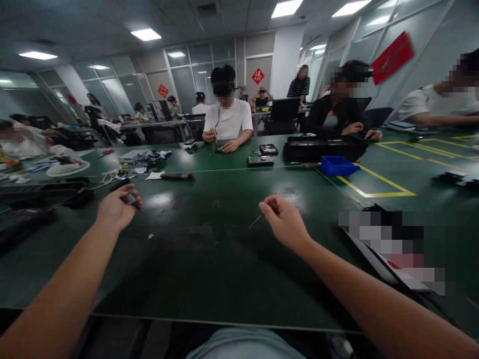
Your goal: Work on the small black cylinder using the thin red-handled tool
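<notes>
Thin rod (255,221), clamped in the right hand (290,224), is not joined to the dark tool (129,199) that the left hand (115,208) grips well apart, beyond the table's (224,299) near edge.

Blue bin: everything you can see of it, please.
The blue bin is small, glossy and plastic-looking, with flared walls. It appears to sit open side up on the green tabletop, on the near side of the long black casing, overlapping the yellow tape outline. No hand touches it. Its contents can't be made out.
</notes>
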Motion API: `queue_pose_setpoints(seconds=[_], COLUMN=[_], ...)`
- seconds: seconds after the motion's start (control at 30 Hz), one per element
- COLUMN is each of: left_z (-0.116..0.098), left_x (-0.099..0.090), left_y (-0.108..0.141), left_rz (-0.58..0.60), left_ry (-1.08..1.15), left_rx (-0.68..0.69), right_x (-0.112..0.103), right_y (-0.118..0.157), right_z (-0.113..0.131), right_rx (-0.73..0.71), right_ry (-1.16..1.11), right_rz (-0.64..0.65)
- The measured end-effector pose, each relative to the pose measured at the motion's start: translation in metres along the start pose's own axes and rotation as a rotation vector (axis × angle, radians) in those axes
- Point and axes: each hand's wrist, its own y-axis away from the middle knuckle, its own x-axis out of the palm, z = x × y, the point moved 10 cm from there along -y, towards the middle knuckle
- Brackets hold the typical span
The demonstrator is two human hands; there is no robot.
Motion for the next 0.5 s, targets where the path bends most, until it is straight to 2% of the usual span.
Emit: queue_pose_setpoints(seconds=[0.07,0.17,0.27,0.4,0.47,0.5], left_z=[0.017,0.046,0.074,0.102,0.113,0.118], left_x=[0.043,0.109,0.163,0.219,0.239,0.246], left_y=[0.017,0.052,0.093,0.148,0.172,0.181], left_rz=[0.107,0.330,0.539,0.776,0.868,0.904], left_ry=[0.013,-0.032,-0.071,-0.008,0.005,-0.010], left_rx=[-0.039,-0.093,-0.134,-0.188,-0.211,-0.214], right_x=[-0.001,-0.002,-0.005,-0.022,-0.028,-0.029], right_y=[0.002,0.007,0.016,0.048,0.077,0.096], right_z=[0.003,0.012,0.045,0.111,0.121,0.113], right_rx=[-0.025,-0.100,-0.268,-0.573,-0.656,-0.653], right_ry=[0.001,0.001,0.021,-0.049,-0.160,-0.238], right_rz=[0.001,0.021,0.047,0.069,0.162,0.225])
